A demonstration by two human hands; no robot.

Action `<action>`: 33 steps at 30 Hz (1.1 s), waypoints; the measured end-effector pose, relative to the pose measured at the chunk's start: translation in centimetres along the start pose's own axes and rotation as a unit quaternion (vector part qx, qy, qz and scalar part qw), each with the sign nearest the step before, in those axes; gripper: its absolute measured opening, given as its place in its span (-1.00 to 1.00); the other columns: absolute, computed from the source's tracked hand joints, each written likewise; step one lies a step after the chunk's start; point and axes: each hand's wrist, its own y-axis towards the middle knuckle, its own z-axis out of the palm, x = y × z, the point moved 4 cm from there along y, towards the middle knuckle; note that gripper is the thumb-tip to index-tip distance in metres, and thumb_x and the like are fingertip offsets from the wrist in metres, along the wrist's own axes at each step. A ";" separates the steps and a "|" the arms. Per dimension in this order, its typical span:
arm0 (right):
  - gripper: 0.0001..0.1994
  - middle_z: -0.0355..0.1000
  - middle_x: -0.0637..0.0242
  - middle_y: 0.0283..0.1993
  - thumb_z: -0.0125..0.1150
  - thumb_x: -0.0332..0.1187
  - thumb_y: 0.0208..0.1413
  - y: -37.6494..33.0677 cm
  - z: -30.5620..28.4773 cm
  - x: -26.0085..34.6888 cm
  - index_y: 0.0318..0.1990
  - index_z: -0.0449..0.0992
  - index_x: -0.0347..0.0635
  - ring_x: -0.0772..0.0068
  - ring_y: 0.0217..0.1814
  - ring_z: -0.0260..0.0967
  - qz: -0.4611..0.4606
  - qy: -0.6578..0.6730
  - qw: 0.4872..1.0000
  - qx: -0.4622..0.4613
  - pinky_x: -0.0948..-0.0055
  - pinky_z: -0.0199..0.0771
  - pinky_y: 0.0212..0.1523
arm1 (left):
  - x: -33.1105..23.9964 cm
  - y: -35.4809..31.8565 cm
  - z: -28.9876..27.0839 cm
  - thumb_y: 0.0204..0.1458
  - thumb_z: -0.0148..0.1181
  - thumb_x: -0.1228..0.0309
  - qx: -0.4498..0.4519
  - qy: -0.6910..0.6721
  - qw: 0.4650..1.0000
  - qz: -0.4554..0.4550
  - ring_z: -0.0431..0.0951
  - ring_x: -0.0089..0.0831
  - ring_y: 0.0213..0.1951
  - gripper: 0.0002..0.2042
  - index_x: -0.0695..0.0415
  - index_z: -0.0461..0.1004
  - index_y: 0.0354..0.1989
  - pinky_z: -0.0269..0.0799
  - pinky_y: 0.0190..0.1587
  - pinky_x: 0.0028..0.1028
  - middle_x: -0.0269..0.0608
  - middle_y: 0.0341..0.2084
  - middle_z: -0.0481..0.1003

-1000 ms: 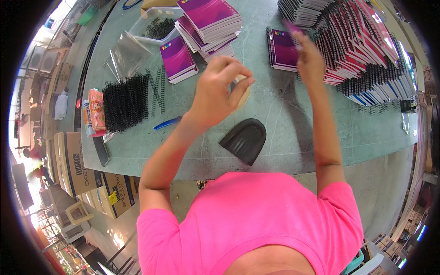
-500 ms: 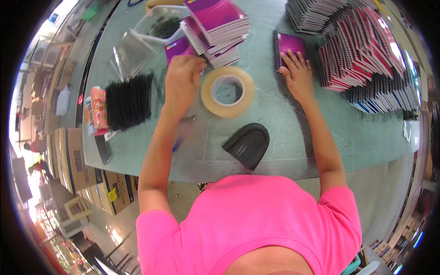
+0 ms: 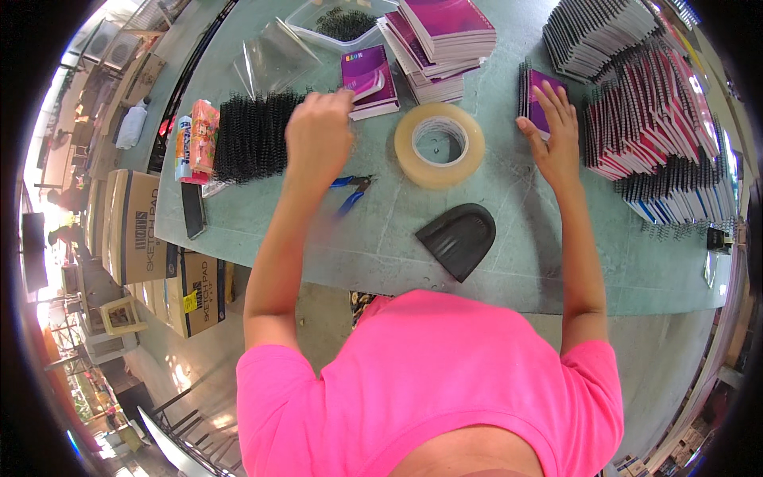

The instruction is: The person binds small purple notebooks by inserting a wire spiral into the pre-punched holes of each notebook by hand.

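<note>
My left hand [image 3: 319, 131] has its fingers closed at the near left corner of a loose purple notebook [image 3: 367, 60], whose cover curls up beside the fingertips. The fingertips are partly hidden. Fingers spread, my right hand [image 3: 556, 131] rests over a purple spiral-bound notebook [image 3: 539, 99] with its black coil along the left side. Black wire coils [image 3: 254, 139] lie in a dense bundle just left of my left hand. Blue-handled cutting pliers [image 3: 355, 191] are on the table by my left wrist. A big roll of clear tape [image 3: 405, 151] sits between my hands.
Purple notebooks [image 3: 453, 48] are stacked at the far middle, beside a clear tub [image 3: 298, 20] of coil scraps. Red spiral notebooks [image 3: 652, 119] stand in stacks at the right. A black rounded piece [image 3: 461, 242] lies near the table's front edge. Cartons [image 3: 139, 226] are at the left.
The view has shifted, so the table things appear farther right. My left hand now sits at the loose notebook's near left corner, and the pliers show clearly. My right hand stays at its notebook.
</note>
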 end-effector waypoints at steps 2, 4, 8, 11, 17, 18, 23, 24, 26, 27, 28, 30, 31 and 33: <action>-0.46 0.20 0.21 0.22 0.18 -0.16 0.00 1.6 -1.6 4.9 0.15 0.27 -0.11 0.12 0.32 0.04 -0.032 0.174 0.984 0.018 0.19 0.01 0.26 | -1.2 -1.0 -3.4 -0.03 0.04 0.54 0.026 -0.102 0.994 -0.034 0.52 -0.28 -0.36 -0.81 0.16 0.50 -0.24 0.40 -0.30 -0.37 -0.11 -0.43 0.51; -0.53 0.31 0.17 0.10 0.18 -0.18 -0.01 2.4 -2.4 10.8 0.06 0.35 -0.13 0.12 0.18 0.20 -0.079 0.261 0.962 0.019 0.26 0.20 0.11 | -2.4 -1.9 -5.1 -0.01 0.05 0.57 0.072 -0.258 0.962 -0.054 0.54 -0.36 -0.39 -0.81 0.18 0.50 -0.22 0.41 -0.31 -0.46 -0.10 -0.42 0.51; -0.73 0.44 0.15 -0.26 0.17 -0.21 -0.01 1.9 -0.6 12.9 -0.19 0.47 -0.12 0.10 -0.22 0.41 -0.015 0.321 0.914 0.248 0.26 0.38 -0.29 | -4.5 -3.2 -4.1 0.04 0.06 0.53 0.019 -0.370 0.928 -0.031 0.54 -0.46 -0.41 -0.84 0.23 0.49 -0.22 0.39 -0.33 -0.53 -0.09 -0.46 0.52; -0.82 0.41 0.17 -0.46 0.16 -0.21 0.00 3.5 -2.3 12.9 -0.35 0.46 -0.11 0.06 -0.43 0.38 -0.041 0.188 0.966 0.175 0.21 0.32 -0.46 | 0.0 -3.6 -0.1 0.02 0.11 0.41 0.096 -0.351 0.912 -0.189 0.52 -0.47 -0.44 -0.80 0.25 0.49 -0.23 0.38 -0.36 -0.54 -0.10 -0.45 0.52; -0.75 0.40 0.17 -0.55 0.14 -0.13 0.00 3.2 3.3 11.9 -0.32 0.49 -0.10 0.06 -0.46 0.39 -0.057 0.063 0.976 0.199 0.18 0.30 -0.47 | 6.5 -5.5 8.4 -0.02 0.11 0.19 0.115 -0.005 0.965 -0.237 0.53 -0.22 -0.28 -0.68 0.18 0.49 -0.22 0.40 -0.27 -0.31 -0.06 -0.35 0.50; -0.75 0.40 0.16 -0.55 0.14 -0.13 0.00 3.0 3.5 11.5 -0.34 0.48 -0.11 0.05 -0.45 0.39 -0.049 0.076 0.972 0.216 0.16 0.30 -0.47 | 6.3 -5.6 9.1 -0.03 0.10 0.15 0.093 0.002 0.965 -0.245 0.48 -0.09 -0.21 -0.68 0.18 0.47 -0.30 0.38 -0.23 -0.21 -0.04 -0.37 0.48; -0.75 0.41 0.15 -0.53 0.14 -0.13 -0.01 4.0 2.9 12.2 -0.41 0.46 -0.14 0.01 -0.43 0.38 -0.067 0.086 0.955 0.276 0.11 0.32 -0.43 | 7.4 -2.9 8.8 -0.05 0.13 0.10 0.082 -0.007 0.972 -0.221 0.52 -0.06 -0.31 -0.65 0.19 0.44 -0.38 0.42 -0.30 -0.20 -0.02 -0.42 0.48; -0.76 0.41 0.15 -0.53 0.13 -0.14 -0.01 4.0 3.2 12.1 -0.39 0.46 -0.13 0.00 -0.43 0.38 -0.066 0.086 0.953 0.283 0.11 0.32 -0.43 | 7.7 -2.2 8.6 -0.06 0.14 0.09 0.043 -0.012 0.977 -0.209 0.53 -0.06 -0.33 -0.64 0.20 0.43 -0.37 0.45 -0.33 -0.21 0.00 -0.41 0.49; -0.78 0.41 0.15 -0.51 0.13 -0.15 0.00 4.0 3.6 12.1 -0.36 0.47 -0.11 0.00 -0.43 0.38 -0.066 0.085 0.949 0.295 0.11 0.32 -0.43 | 9.0 -0.8 9.6 -0.04 0.12 0.09 0.086 0.022 0.966 -0.244 0.54 -0.05 -0.32 -0.64 0.20 0.43 -0.38 0.46 -0.31 -0.23 0.03 -0.43 0.50; -0.78 0.43 0.16 -0.50 0.12 -0.15 0.01 4.0 3.6 12.1 -0.36 0.47 -0.09 0.02 -0.41 0.40 -0.066 0.072 0.950 0.296 0.12 0.34 -0.43 | 9.5 -0.4 10.0 -0.03 0.12 0.10 0.108 0.038 0.958 -0.261 0.54 -0.04 -0.31 -0.65 0.20 0.43 -0.38 0.46 -0.30 -0.23 0.04 -0.45 0.50; -0.78 0.44 0.17 -0.49 0.10 -0.15 0.02 4.0 3.7 12.1 -0.36 0.47 -0.08 0.04 -0.40 0.41 -0.064 0.060 0.951 0.297 0.13 0.35 -0.42 | 9.7 -0.3 10.6 -0.03 0.11 0.09 0.111 0.049 0.958 -0.259 0.54 -0.04 -0.31 -0.64 0.21 0.43 -0.38 0.46 -0.30 -0.23 0.05 -0.45 0.50; -0.80 0.46 0.19 -0.47 0.09 -0.16 0.03 4.2 3.3 12.4 -0.34 0.48 -0.05 0.07 -0.39 0.42 -0.074 0.074 0.958 0.268 0.15 0.37 -0.42 | 10.1 -0.4 11.6 -0.01 0.10 0.09 0.119 0.071 0.957 -0.255 0.55 -0.03 -0.31 -0.63 0.24 0.42 -0.39 0.47 -0.30 -0.23 0.06 -0.46 0.50; -0.81 0.46 0.20 -0.46 0.08 -0.18 0.03 4.0 2.9 12.8 -0.31 0.49 -0.04 0.08 -0.39 0.42 -0.083 0.101 0.962 0.238 0.15 0.37 -0.42 | 10.4 -0.2 11.8 -0.01 0.08 0.10 0.143 0.058 0.954 -0.256 0.53 0.01 -0.29 -0.63 0.24 0.42 -0.35 0.44 -0.27 -0.18 0.10 -0.42 0.49; -0.83 0.47 0.22 -0.44 0.07 -0.22 0.04 4.1 2.7 13.3 -0.27 0.50 -0.02 0.10 -0.39 0.43 -0.102 0.153 0.962 0.200 0.16 0.37 -0.42 | 11.7 -0.1 11.7 0.00 0.05 0.13 0.191 0.032 0.946 -0.259 0.50 0.10 -0.26 -0.63 0.26 0.41 -0.29 0.40 -0.22 -0.09 0.19 -0.35 0.48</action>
